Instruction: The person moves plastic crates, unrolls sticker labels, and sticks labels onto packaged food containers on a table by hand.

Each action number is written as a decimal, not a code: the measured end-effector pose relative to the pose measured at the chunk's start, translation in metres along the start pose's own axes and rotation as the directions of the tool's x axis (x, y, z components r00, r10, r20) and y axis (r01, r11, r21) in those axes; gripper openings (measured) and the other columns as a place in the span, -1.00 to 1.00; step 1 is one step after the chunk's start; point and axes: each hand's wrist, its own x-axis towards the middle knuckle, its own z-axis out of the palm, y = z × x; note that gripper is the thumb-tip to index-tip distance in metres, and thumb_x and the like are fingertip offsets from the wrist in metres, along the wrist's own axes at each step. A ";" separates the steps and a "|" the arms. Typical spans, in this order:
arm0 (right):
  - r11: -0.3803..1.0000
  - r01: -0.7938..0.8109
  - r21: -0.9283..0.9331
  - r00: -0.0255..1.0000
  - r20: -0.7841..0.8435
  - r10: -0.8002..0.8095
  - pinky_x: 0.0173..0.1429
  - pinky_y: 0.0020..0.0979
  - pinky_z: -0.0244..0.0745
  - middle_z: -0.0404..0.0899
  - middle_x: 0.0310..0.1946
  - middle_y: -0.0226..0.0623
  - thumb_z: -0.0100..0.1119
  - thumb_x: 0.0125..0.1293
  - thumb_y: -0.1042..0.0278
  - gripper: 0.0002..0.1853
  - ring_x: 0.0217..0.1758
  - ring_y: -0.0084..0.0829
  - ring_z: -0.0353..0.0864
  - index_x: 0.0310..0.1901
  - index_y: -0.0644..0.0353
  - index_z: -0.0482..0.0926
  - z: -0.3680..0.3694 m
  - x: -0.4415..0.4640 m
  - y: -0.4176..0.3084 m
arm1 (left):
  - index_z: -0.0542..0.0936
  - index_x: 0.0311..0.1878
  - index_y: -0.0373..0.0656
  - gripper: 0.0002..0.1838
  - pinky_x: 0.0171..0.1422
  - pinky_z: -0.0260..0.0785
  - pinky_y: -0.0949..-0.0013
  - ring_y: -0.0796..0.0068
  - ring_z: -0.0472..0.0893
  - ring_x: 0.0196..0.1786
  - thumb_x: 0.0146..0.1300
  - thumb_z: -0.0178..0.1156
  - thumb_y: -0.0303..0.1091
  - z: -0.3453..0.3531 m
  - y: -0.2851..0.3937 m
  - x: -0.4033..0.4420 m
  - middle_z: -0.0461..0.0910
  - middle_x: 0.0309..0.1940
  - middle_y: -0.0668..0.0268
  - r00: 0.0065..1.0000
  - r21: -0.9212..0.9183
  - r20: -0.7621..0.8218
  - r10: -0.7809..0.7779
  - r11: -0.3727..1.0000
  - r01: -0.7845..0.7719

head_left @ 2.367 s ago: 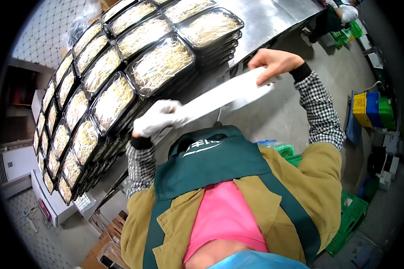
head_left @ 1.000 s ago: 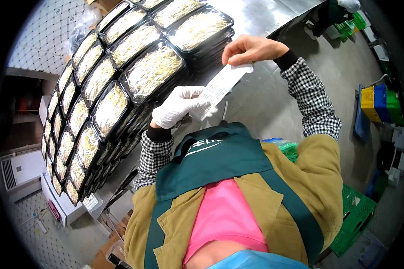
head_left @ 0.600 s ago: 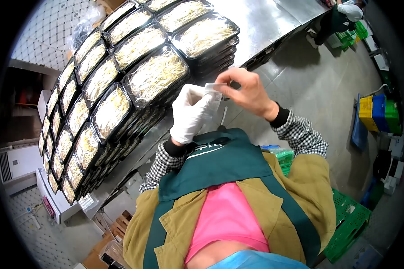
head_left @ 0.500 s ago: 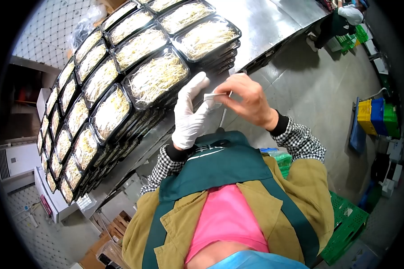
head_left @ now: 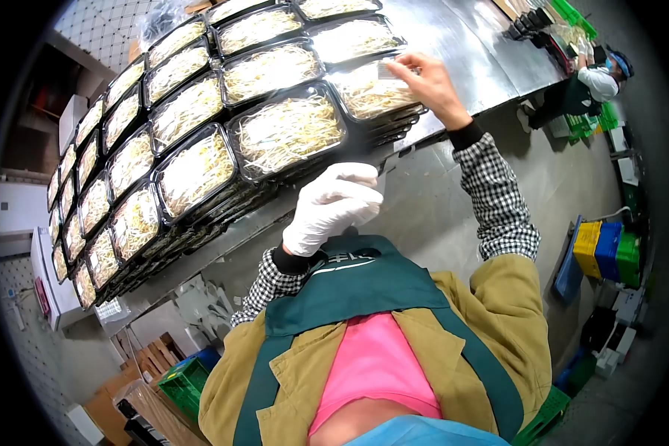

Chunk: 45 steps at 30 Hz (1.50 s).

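Note:
My left hand (head_left: 333,204), in a white glove, is curled in front of my apron, below the nearest tray (head_left: 288,132) of bean sprouts. A bit of white paper (head_left: 375,195) shows at its fingers. My bare right hand (head_left: 400,65) is over the sprout tray (head_left: 373,91) at the right end of the stacks, its thumb and fingers pinched on a small printed label (head_left: 386,70). Whether the label touches the tray's film cannot be made out. Black trays of sprouts under clear film stand in several stacks, side by side.
The stacks stand on a metal table (head_left: 464,44). A co-worker (head_left: 583,88) stands at its far right end, near black trays (head_left: 529,24). Yellow, blue and green crates (head_left: 608,251) are on the right, a green crate (head_left: 186,383) at lower left.
My right hand has left my gloved left hand and moved up and away to the right-end tray with the label. My left hand's fingers have curled in. The view has shifted.

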 end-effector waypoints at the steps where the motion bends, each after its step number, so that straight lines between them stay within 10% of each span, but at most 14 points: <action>1: 0.999 -0.015 -0.051 0.999 0.031 0.016 -0.27 -0.54 0.38 0.58 -0.42 -0.37 0.27 0.21 0.17 -0.71 -0.36 -0.61 0.49 -0.31 0.30 0.61 0.011 0.009 0.002 | 0.63 -0.25 -0.38 -0.85 -0.17 0.50 0.44 0.41 0.63 -0.27 0.10 0.18 -0.59 -0.003 -0.002 0.001 0.56 -0.04 0.13 0.993 -0.012 -0.071 0.091 0.996 -0.092; 6: 0.801 0.182 -0.571 0.976 0.004 -0.219 -0.26 -0.36 0.45 0.52 -0.31 -0.24 0.27 0.15 0.06 -0.63 -0.41 -0.32 0.54 -0.22 0.22 0.58 0.047 0.010 0.015 | 0.59 -0.17 -0.42 -0.81 -0.26 0.52 0.39 0.39 0.63 -0.39 0.19 0.14 -0.51 -0.012 0.015 0.000 0.63 -0.42 0.12 0.934 -0.156 -0.328 -0.143 0.983 0.096; 10: 0.962 0.118 -0.245 0.985 -0.095 -0.145 -0.29 -0.45 0.43 0.51 -0.32 -0.26 0.11 0.28 0.35 -0.78 -0.46 -0.45 0.52 -0.08 0.22 0.52 0.040 0.012 0.019 | 0.57 -0.23 -0.39 -0.84 -0.37 0.47 0.43 0.41 0.60 -0.46 0.26 0.13 -0.45 -0.014 0.013 0.015 0.60 -0.47 0.17 0.927 -0.202 -0.370 -0.065 0.979 -0.012; 17: 0.778 -0.327 0.537 0.869 0.495 0.023 -0.16 -0.57 0.44 0.58 -0.37 -0.49 0.24 0.25 0.32 -0.80 -0.28 -0.70 0.51 -0.20 0.26 0.58 0.033 -0.056 -0.112 | 0.57 -0.51 -0.23 -0.85 -0.50 0.28 0.55 0.71 0.46 -0.56 0.19 0.25 -0.48 -0.013 0.012 0.055 0.58 -0.56 0.41 0.753 0.232 -0.548 0.364 0.931 -0.281; 21: 0.908 -0.145 0.394 0.941 0.338 0.004 -0.20 -0.62 0.41 0.57 -0.42 -0.45 0.19 0.27 0.42 -0.86 -0.32 -0.68 0.49 -0.26 0.34 0.58 0.025 -0.019 -0.092 | 0.57 -0.42 -0.23 -0.90 -0.49 0.27 0.57 0.73 0.42 -0.57 0.20 0.24 -0.45 -0.016 0.020 0.065 0.48 -0.62 0.47 0.882 0.308 -0.370 0.292 0.934 -0.180; 22: 0.878 -0.157 0.453 0.971 0.232 0.054 -0.20 -0.64 0.40 0.58 -0.41 -0.46 0.15 0.30 0.38 -0.83 -0.32 -0.69 0.49 -0.27 0.34 0.58 0.030 0.002 -0.078 | 0.57 -0.34 -0.23 -0.92 -0.46 0.29 0.60 0.74 0.44 -0.53 0.22 0.23 -0.43 -0.018 0.045 0.057 0.49 -0.57 0.45 0.958 0.046 -0.281 -0.063 0.996 0.079; 23: 0.908 -0.108 0.404 0.985 0.167 0.043 -0.22 -0.64 0.37 0.56 -0.42 -0.49 0.14 0.32 0.34 -0.80 -0.34 -0.70 0.46 -0.27 0.35 0.58 0.028 0.030 -0.063 | 0.58 -0.25 -0.24 -0.90 -0.43 0.32 0.62 0.73 0.47 -0.50 0.22 0.22 -0.43 -0.023 0.041 0.054 0.54 -0.49 0.41 0.963 -0.022 -0.253 -0.093 0.996 0.090; 26: 0.988 0.026 -0.153 0.983 0.186 0.002 -0.32 -0.54 0.36 0.52 -0.52 -0.37 0.13 0.32 0.12 -0.66 -0.45 -0.63 0.42 -0.25 0.31 0.57 0.029 0.112 -0.013 | 0.54 -0.02 -0.27 -0.74 -0.34 0.37 0.62 0.71 0.53 -0.40 0.23 0.18 -0.45 -0.025 0.055 0.035 0.60 -0.39 0.36 0.951 -0.093 -0.223 -0.213 0.976 0.197; 27: 0.951 0.241 -0.196 0.963 0.167 -0.209 -0.32 -0.47 0.40 0.54 -0.51 -0.29 0.14 0.30 0.07 -0.65 -0.45 -0.51 0.48 -0.26 0.26 0.57 0.039 0.129 0.007 | 0.49 0.06 -0.28 -0.68 -0.31 0.39 0.62 0.68 0.54 -0.36 0.23 0.16 -0.48 -0.022 0.067 0.031 0.60 -0.37 0.35 0.957 -0.054 -0.220 -0.190 0.982 0.183; 31: 0.836 0.312 -0.451 0.930 0.323 -0.173 -0.06 -0.23 0.44 0.53 -0.30 -0.16 0.18 0.21 0.03 -0.66 -0.16 -0.15 0.54 -0.21 0.16 0.53 0.074 0.143 0.039 | 0.42 0.17 -0.25 -0.61 -0.23 0.42 0.61 0.65 0.56 -0.33 0.27 0.14 -0.48 -0.029 0.063 0.020 0.61 -0.34 0.31 0.933 -0.069 -0.357 -0.044 0.997 0.020; 38: 0.963 0.226 -0.151 0.969 0.135 -0.206 -0.16 -0.43 0.44 0.55 -0.31 -0.29 0.10 0.31 0.26 -0.75 -0.29 -0.44 0.53 -0.06 0.20 0.51 0.076 0.119 0.029 | 0.58 -0.15 -0.29 -0.86 -0.35 0.39 0.60 0.68 0.53 -0.44 0.27 0.16 -0.47 -0.040 0.050 0.022 0.62 -0.44 0.28 0.876 -0.030 -0.480 -0.042 0.999 0.031; 41: 0.886 -0.271 0.376 0.704 0.706 -0.085 -0.19 -0.57 0.42 0.57 -0.29 -0.40 0.10 0.34 0.31 -0.79 -0.32 -0.65 0.49 -0.07 0.20 0.53 0.057 0.049 -0.069 | 0.59 -0.29 -0.26 -0.94 -0.39 0.35 0.60 0.69 0.50 -0.48 0.24 0.20 -0.48 -0.039 0.041 0.033 0.59 -0.52 0.37 0.801 0.084 -0.584 0.132 0.991 -0.102; 43: 0.739 -0.425 0.522 0.670 0.731 -0.131 -0.18 -0.59 0.40 0.57 -0.31 -0.44 0.09 0.36 0.29 -0.80 -0.33 -0.66 0.49 -0.13 0.21 0.57 0.057 -0.003 -0.112 | 0.58 -0.33 -0.26 -0.94 -0.39 0.33 0.59 0.68 0.48 -0.49 0.23 0.20 -0.48 -0.045 0.026 0.047 0.57 -0.54 0.40 0.719 0.327 -0.592 0.364 0.924 -0.199; 45: 0.843 -0.233 0.484 0.778 0.613 -0.136 -0.17 -0.59 0.40 0.58 -0.34 -0.47 0.08 0.36 0.26 -0.79 -0.31 -0.68 0.48 -0.16 0.23 0.58 0.056 0.007 -0.095 | 0.57 -0.31 -0.25 -0.95 -0.36 0.33 0.59 0.69 0.45 -0.46 0.22 0.22 -0.49 -0.042 0.031 0.053 0.55 -0.49 0.44 0.789 0.234 -0.546 0.282 0.955 -0.180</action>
